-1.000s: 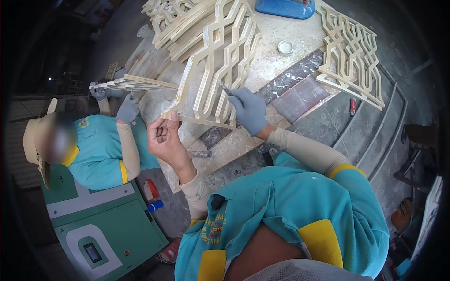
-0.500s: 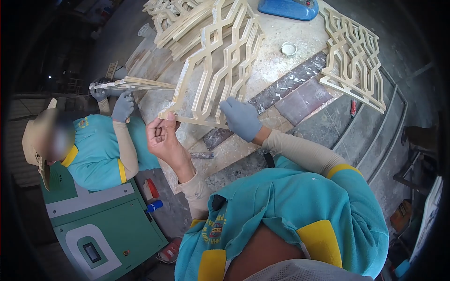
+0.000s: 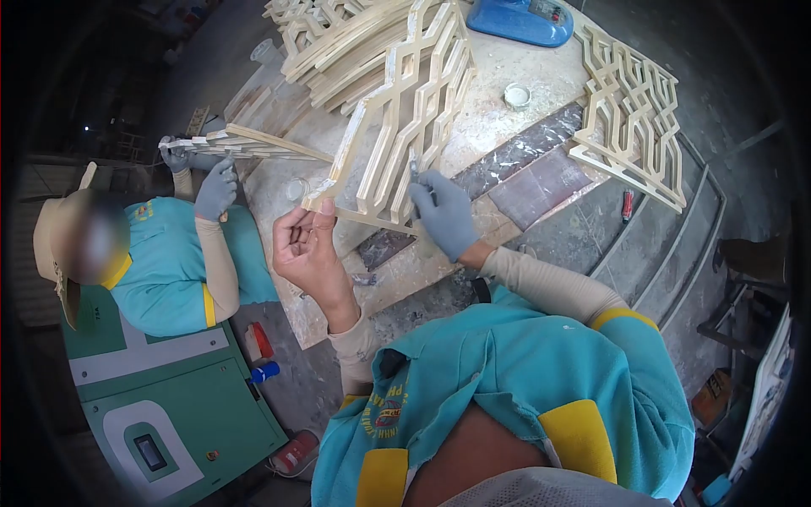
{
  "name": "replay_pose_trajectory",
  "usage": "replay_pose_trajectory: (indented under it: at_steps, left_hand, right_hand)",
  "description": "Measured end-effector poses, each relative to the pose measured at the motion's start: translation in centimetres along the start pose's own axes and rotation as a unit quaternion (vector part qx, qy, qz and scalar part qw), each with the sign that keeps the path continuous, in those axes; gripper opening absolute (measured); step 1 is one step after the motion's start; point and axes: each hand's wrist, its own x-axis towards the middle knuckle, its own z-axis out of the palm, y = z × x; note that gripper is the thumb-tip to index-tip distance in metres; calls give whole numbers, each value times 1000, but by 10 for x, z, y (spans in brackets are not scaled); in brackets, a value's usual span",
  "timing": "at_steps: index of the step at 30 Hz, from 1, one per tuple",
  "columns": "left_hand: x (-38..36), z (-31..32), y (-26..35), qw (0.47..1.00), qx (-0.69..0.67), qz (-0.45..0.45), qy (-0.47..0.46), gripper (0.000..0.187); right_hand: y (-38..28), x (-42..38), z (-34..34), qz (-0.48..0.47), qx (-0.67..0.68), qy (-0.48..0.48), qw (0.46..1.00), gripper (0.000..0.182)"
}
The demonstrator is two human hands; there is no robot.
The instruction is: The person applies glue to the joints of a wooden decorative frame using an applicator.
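My bare left hand (image 3: 309, 258) pinches the near left corner of a pale wooden lattice panel (image 3: 353, 135), which stands tilted up over the table. Along its left bar run white smears. My right hand (image 3: 445, 215), in a grey glove, is closed round a small slim tool (image 3: 414, 166), mostly hidden by the fingers. The tool's tip is right at the panel's lower right bars. Behind the panel lies a stack of curved wooden strips (image 3: 355, 55).
Across the table, a person (image 3: 186, 262) in grey gloves holds another lattice panel (image 3: 253, 145). A small round tub (image 3: 517, 95), a blue device (image 3: 519, 21) and another lattice (image 3: 629, 127) are to the right. A green machine (image 3: 182, 406) stands at lower left.
My right hand has drawn slightly back from the panel's bottom edge, and the tool now shows at its fingertips. The held panel and my left hand have shifted a little right in view.
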Motion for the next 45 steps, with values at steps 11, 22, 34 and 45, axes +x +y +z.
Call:
replay_pose_trajectory:
  at_steps: [11, 22, 34, 45]
  left_hand:
    - [-11, 3, 4, 1000, -1, 2, -21, 26]
    - [-26, 11, 17, 998, -13, 24, -60, 26]
    - [-30, 11, 18, 996, 2, 27, -91, 26]
    - [-35, 13, 19, 995, 12, 30, -99, 25]
  right_hand:
    - [-47, -14, -52, -165, -196, -53, 965, 20]
    - [-63, -19, -51, -327, -480, -48, 812, 51]
    - [-89, -23, -86, -262, -439, -108, 852, 56]
    - [-82, -1, -84, -276, -505, -78, 814, 56]
